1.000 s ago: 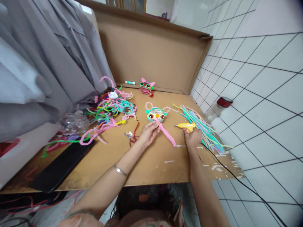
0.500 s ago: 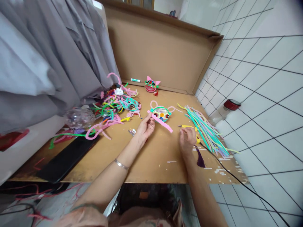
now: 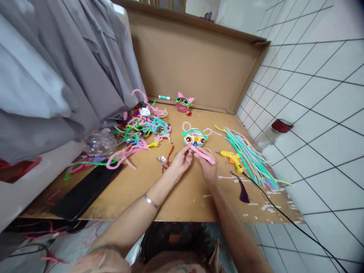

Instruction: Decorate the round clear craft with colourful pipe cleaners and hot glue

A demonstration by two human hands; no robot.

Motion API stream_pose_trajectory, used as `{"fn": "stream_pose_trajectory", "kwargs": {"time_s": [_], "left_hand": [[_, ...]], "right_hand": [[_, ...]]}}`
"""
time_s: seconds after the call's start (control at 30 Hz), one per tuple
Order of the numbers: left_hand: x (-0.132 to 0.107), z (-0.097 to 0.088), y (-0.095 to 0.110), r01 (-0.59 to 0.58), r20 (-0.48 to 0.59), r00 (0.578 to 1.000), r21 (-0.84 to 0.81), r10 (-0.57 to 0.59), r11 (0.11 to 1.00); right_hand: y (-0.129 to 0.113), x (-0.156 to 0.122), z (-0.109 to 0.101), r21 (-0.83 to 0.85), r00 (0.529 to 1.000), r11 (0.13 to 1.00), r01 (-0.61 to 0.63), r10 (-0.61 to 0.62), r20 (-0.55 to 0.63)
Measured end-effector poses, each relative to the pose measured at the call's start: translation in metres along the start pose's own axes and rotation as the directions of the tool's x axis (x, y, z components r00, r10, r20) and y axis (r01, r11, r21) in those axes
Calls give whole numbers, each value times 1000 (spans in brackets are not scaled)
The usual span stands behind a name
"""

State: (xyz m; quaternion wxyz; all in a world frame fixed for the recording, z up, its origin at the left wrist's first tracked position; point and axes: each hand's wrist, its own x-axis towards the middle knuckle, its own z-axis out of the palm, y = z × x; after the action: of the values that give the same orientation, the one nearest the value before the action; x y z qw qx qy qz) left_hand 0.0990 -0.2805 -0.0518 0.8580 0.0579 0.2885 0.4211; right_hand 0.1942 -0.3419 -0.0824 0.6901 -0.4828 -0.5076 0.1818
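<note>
A flat strip of pink pipe cleaners [image 3: 204, 154] is held between my two hands above the table. The fingertips of my left hand [image 3: 183, 158] pinch its upper left end. My right hand [image 3: 208, 163] is closed around its lower part, some fingers hidden behind it. Just beyond the strip lies a round animal face [image 3: 196, 133] with green edging, red-and-black eyes, an orange nose and pink loop ears. Red-handled pliers [image 3: 167, 161] rest beside my left hand. To the right of my right hand is a yellow hot glue gun [image 3: 233, 159] with a black cord.
Loose pipe cleaners [image 3: 250, 157] lie in a bundle at right, near a purple tassel [image 3: 243, 191]. A tangled pile of pipe cleaners [image 3: 142, 129] and a black slab [image 3: 85, 191] are at left. A finished pink-eared face [image 3: 183, 102] stands by the cardboard wall [image 3: 196, 64].
My right hand has moved left from beside the glue gun onto the pink strip. My left hand and the strip have shifted slightly down and right, showing more of the face and the pliers.
</note>
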Motion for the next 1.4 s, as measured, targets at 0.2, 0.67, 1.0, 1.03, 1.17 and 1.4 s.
{"fn": "stream_pose_trajectory", "kwargs": {"time_s": [0.2, 0.67, 1.0, 1.03, 1.17, 1.4], "left_hand": [[-3, -4, -11, -117, 39, 993, 188, 112, 975], [-1, -14, 24, -873, 344, 332, 464, 878, 148], [20, -21, -4, -646, 157, 748, 398, 645, 652], [19, -21, -7, -622, 164, 771, 399, 615, 674], [17, -19, -18, -544, 208, 838, 376, 504, 750], [18, -19, -21, -454, 235, 887, 281, 398, 845]], "right_hand": [[11, 13, 17, 194, 932, 967, -165, 217, -291], [11, 29, 24, 598, 818, 721, -352, 547, -177], [10, 46, 23, 783, 769, 513, -352, 635, -71], [11, 46, 22, 778, 769, 515, -360, 636, -66], [14, 42, 23, 747, 791, 542, -385, 611, -36], [14, 29, 36, 687, 788, 545, -480, 612, 66]]}}
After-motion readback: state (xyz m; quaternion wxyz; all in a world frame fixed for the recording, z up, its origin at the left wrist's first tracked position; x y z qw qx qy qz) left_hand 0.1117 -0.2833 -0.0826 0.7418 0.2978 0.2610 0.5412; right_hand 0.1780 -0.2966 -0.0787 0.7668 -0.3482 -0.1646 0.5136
